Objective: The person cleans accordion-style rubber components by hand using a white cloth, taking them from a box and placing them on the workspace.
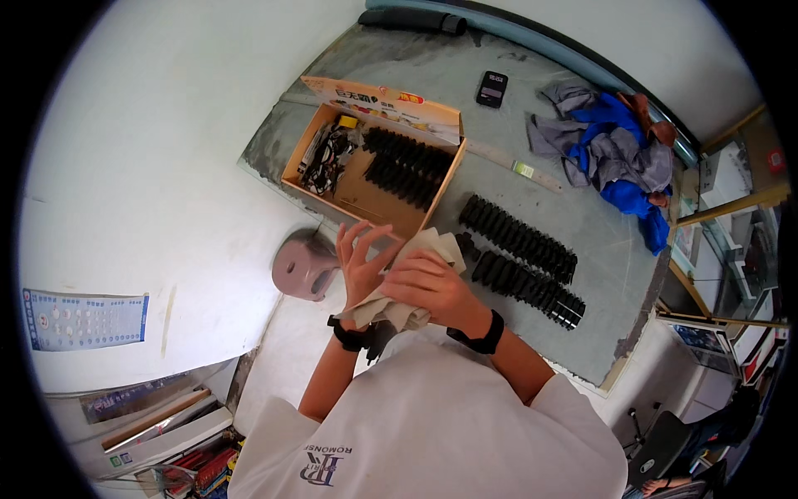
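My right hand (430, 284) is closed around a crumpled beige cloth (450, 244), pressing it against the palm side of my left hand (360, 265). The left fingers are spread and raised, and folds of the cloth hang down by that wrist. What lies between the palms is hidden. Just beyond my hands is an open cardboard box (380, 215), with rows of small black parts (408, 165) on its right side and a jumble of small items (327, 159) on its left. Right of my hands, two more rows of black parts (517, 237) lie on the table.
The grey tabletop (605, 324) carries a phone (492, 89), a long ruler-like strip (514, 165), a grey and blue garment (614, 143) and a dark roll (411, 20). A pinkish stool (302, 265) stands left. At lower right are a chair (661, 449) and another person's hand (658, 485).
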`<state>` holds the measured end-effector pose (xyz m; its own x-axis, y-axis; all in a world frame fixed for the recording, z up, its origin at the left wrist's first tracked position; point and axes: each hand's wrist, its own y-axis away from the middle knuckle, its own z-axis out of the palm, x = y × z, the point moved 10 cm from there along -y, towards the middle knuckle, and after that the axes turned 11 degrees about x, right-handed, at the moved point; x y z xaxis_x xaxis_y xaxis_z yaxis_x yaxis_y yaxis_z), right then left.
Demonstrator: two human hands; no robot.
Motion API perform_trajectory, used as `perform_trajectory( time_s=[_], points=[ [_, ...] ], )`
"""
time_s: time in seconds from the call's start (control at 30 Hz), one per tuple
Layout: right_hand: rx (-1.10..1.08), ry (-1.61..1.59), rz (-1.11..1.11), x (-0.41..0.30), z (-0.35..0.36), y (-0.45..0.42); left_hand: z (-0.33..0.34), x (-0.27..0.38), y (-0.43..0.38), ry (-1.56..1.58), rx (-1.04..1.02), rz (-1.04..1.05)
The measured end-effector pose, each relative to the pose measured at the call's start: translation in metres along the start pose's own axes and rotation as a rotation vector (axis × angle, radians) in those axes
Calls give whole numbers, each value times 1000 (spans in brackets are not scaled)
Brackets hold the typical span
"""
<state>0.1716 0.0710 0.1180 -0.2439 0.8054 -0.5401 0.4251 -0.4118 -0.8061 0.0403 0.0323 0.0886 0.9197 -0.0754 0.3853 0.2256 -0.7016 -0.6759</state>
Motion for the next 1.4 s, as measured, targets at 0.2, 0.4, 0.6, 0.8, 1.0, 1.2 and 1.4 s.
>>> perform_trajectory(
  time_s=[0.2, 0.4, 0.6, 0.8, 1.0, 1.2, 1.4],
  points=[
    [118, 87, 108, 29, -7, 4, 15, -2, 12, 101, 35, -23],
    [7, -22, 32, 19, 4, 13, 9, -7, 17, -35, 21, 25],
    [15, -27, 50, 26, 9, 12, 12, -16, 22, 6, 34, -20],
    [99, -14, 140, 37, -5, 21, 12, -13, 23, -33, 20, 38],
    [19, -45, 15, 12, 5, 6, 14, -15, 21, -1, 56, -3],
    [122, 41, 147, 42, -9, 17, 14, -11, 25, 44, 12, -32],
    [-51, -157, 15, 5, 12, 7, 7, -18, 17, -71, 27, -12]
  ],
)
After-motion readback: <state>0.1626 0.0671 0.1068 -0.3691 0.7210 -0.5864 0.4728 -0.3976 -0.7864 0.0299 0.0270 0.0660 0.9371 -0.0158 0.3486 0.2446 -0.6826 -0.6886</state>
